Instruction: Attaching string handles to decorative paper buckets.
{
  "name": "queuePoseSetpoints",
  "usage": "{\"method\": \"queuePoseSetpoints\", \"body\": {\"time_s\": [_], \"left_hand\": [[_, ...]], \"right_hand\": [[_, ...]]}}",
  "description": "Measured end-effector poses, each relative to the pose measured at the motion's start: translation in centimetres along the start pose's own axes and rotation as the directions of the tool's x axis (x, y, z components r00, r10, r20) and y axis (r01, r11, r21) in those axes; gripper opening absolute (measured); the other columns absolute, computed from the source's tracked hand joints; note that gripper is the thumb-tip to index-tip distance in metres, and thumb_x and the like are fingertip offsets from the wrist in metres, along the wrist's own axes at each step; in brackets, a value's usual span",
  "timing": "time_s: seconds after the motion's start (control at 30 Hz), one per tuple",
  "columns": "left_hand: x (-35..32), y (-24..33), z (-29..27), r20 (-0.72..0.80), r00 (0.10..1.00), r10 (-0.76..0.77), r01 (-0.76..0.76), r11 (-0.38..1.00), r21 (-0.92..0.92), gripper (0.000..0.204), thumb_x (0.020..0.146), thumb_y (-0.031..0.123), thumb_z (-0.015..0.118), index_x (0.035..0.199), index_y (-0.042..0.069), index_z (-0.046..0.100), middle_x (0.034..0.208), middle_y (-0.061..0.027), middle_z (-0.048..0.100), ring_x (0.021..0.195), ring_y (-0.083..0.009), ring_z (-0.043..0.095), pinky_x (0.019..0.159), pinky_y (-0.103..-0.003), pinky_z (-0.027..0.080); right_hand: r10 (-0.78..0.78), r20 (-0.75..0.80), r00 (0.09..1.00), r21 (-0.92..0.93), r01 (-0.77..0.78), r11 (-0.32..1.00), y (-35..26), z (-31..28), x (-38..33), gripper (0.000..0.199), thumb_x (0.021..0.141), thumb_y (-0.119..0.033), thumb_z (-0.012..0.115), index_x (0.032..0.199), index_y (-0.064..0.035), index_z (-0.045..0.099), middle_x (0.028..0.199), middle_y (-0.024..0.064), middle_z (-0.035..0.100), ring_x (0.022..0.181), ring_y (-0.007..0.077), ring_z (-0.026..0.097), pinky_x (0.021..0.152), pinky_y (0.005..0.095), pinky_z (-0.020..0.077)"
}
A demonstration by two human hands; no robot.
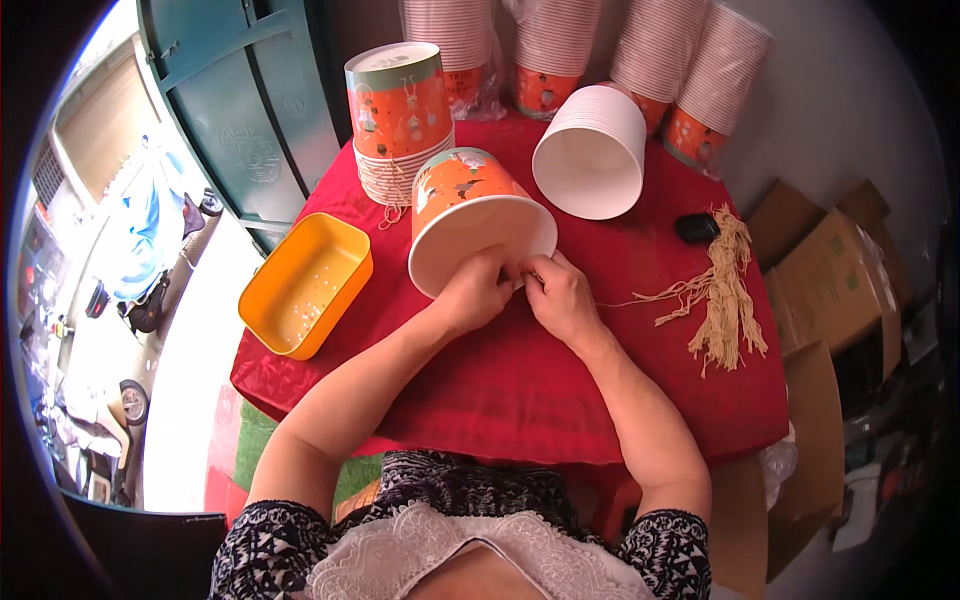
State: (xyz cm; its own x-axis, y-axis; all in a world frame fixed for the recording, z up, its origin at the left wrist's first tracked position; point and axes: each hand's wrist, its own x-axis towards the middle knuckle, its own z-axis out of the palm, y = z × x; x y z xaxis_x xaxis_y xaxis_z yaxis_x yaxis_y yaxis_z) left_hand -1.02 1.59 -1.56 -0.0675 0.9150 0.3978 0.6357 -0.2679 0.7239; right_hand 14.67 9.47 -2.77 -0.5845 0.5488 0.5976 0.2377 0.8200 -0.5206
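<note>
An orange, printed paper bucket [470,185] lies tilted on the red-covered table, its white mouth facing me. My left hand [478,290] is closed at the lower right of the rim, its curled fingers partly inside the mouth. Right beside it, my right hand [560,300] pinches a thin beige cord [612,304] against the rim. The fingertips of both hands nearly meet, and the cord's end between them is hidden. From my right hand the cord trails toward a bundle of beige cords [730,290] on the right of the table.
A yellow plastic tub [305,285] with small white bits stands at left. Behind the bucket are a stack of upturned orange buckets [400,120] and white nested buckets [590,150] on their side. A black object [697,228] touches the cords. Wrapped bucket stacks [555,50] line the back; cardboard boxes [835,280] stand right.
</note>
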Motion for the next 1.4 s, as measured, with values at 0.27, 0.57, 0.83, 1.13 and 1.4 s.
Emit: {"method": "queuePoseSetpoints", "body": {"time_s": [0.27,0.57,0.83,1.13,1.4], "left_hand": [[0.0,0.4,1.7,-0.153,0.987,0.057,-0.036,0.99,0.138,0.015,0.083,0.001,0.06,0.098,0.0,0.058,0.098,-0.0235,0.064,0.094,-0.0424,0.063,0.078,-0.046,0.051],[0.0,-1.0,1.1,-0.122,0.991,0.053,-0.028,0.98,0.197,0.012,0.081,-0.002,0.054,0.091,-0.005,0.059,0.097,-0.0271,0.063,0.085,-0.0455,0.063,0.076,-0.049,0.053],[-0.2,-0.5,0.8,-0.093,0.996,0.016,-0.001,0.987,0.161,0.009,0.085,0.005,0.054,0.089,-0.003,0.056,0.088,-0.0271,0.063,0.084,-0.0458,0.063,0.072,-0.049,0.051],[-0.3,-0.8,1.1,-0.11,0.993,0.046,-0.029,0.988,0.151,0.012,0.087,0.005,0.063,0.095,0.002,0.055,0.088,-0.0201,0.066,0.083,-0.0392,0.066,0.069,-0.044,0.052],[-0.2,-1.2,1.3,-0.108,0.977,0.182,-0.177,0.983,0.055,0.009,0.084,0.001,0.065,0.092,0.002,0.06,0.087,-0.0158,0.066,0.08,-0.034,0.066,0.07,-0.041,0.053]], "right_hand": [[0.001,-0.036,0.999,0.024,-0.001,1.0,0.0,-0.3,0.1,0.023,0.083,-0.003,0.06,0.106,-0.004,0.063,0.095,0.0246,0.064,0.084,0.0435,0.064,0.07,0.0487,0.0544],[-0.189,0.204,0.961,0.145,0.161,0.976,-4.5,-4.8,0.6,0.009,0.078,0.003,0.059,0.081,0.0008,0.066,0.067,0.0151,0.064,0.06,0.0298,0.065,0.054,0.0371,0.0518],[-0.643,-0.136,0.754,-0.145,0.627,0.765,-5.8,-4.3,0.9,0.01,0.075,-0.007,0.064,0.082,-0.0014,0.059,0.075,0.0121,0.063,0.063,0.0287,0.063,0.056,0.0373,0.0518],[0.064,-0.002,0.998,0.073,-0.064,0.995,-1.2,-1.2,0.0,0.019,0.094,-0.005,0.053,0.109,-0.0008,0.064,0.068,0.0176,0.063,0.061,0.0288,0.064,0.053,0.0394,0.0488],[0.221,0.247,0.943,0.235,-0.279,0.931,-0.7,-1.4,0.2,0.027,0.098,-0.006,0.043,0.119,0.0011,0.059,0.071,0.0114,0.061,0.057,0.0166,0.058,0.056,0.0334,0.0477]]}}
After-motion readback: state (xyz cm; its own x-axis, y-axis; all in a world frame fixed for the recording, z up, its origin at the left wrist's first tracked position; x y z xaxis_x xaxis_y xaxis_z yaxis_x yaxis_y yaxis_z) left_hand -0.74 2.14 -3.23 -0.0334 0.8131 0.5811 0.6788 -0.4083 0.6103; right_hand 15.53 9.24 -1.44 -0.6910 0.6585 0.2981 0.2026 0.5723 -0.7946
